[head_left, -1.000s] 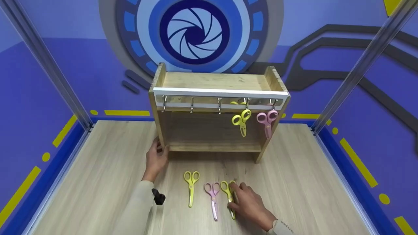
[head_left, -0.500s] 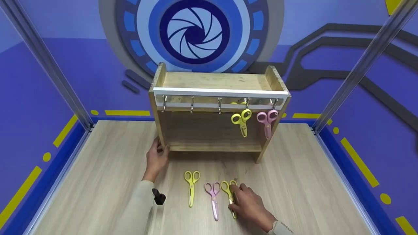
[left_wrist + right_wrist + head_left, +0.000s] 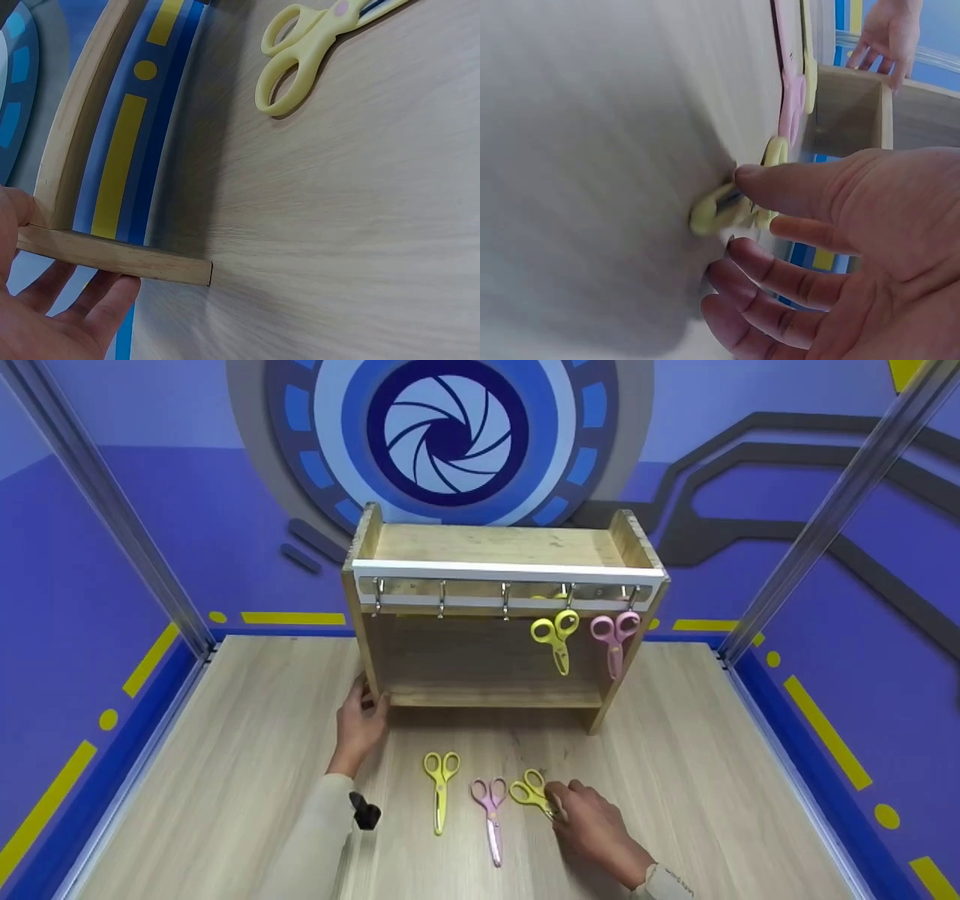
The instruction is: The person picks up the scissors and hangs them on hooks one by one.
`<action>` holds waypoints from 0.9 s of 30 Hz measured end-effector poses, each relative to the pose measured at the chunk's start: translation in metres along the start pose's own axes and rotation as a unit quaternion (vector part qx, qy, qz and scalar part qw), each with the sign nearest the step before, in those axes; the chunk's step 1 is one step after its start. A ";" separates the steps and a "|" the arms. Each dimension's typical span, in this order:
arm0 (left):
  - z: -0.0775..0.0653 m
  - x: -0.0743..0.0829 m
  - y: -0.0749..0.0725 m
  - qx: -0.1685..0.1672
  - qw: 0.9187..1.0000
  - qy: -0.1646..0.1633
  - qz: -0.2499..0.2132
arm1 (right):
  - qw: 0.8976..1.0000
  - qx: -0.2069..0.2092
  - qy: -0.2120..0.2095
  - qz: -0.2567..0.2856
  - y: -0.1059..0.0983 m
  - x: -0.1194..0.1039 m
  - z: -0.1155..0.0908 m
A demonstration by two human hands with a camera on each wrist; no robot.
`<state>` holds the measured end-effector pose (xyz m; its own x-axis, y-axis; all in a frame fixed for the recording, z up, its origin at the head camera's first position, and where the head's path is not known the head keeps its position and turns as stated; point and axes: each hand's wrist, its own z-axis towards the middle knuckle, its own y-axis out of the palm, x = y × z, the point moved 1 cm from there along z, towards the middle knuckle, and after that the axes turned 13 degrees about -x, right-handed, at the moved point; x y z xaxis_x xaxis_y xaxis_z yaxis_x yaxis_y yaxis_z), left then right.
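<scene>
From the head view, the right hand (image 3: 592,829) now pinches the yellow scissors (image 3: 534,793) and has turned them askew on the table (image 3: 712,780), so they look ready to lift. The left wrist view shows the left hand (image 3: 52,322) curled around the wooden rack (image 3: 112,259). The right wrist view shows thumb and fingers (image 3: 780,281) closed on the scissors.

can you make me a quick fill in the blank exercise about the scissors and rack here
1. The right hand pinches a pair of ____ scissors.
2. The left hand holds the wooden rack by its ____ side.
3. ____ pairs of scissors hang from the rack's hooks.

Missing words: yellow; left; two
</scene>
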<state>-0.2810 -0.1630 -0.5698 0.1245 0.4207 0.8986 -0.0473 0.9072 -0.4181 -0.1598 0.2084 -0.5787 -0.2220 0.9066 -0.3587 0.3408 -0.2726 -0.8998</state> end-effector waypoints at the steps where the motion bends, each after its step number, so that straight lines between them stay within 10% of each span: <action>1: 0.000 0.000 0.000 0.001 1.000 0.000 0.000 | 1.000 0.002 0.004 -0.002 -0.001 0.001 0.000; 27: 0.001 0.002 0.000 -0.013 1.000 -0.007 -0.008 | 0.998 0.051 0.027 0.003 -0.001 0.016 0.007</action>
<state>-0.2814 -0.1626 -0.5679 0.1105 0.4065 0.9070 -0.0201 0.9133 -0.4068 -0.1704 0.2213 -0.5853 -0.1698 0.9203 -0.3525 0.2472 -0.3065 -0.9192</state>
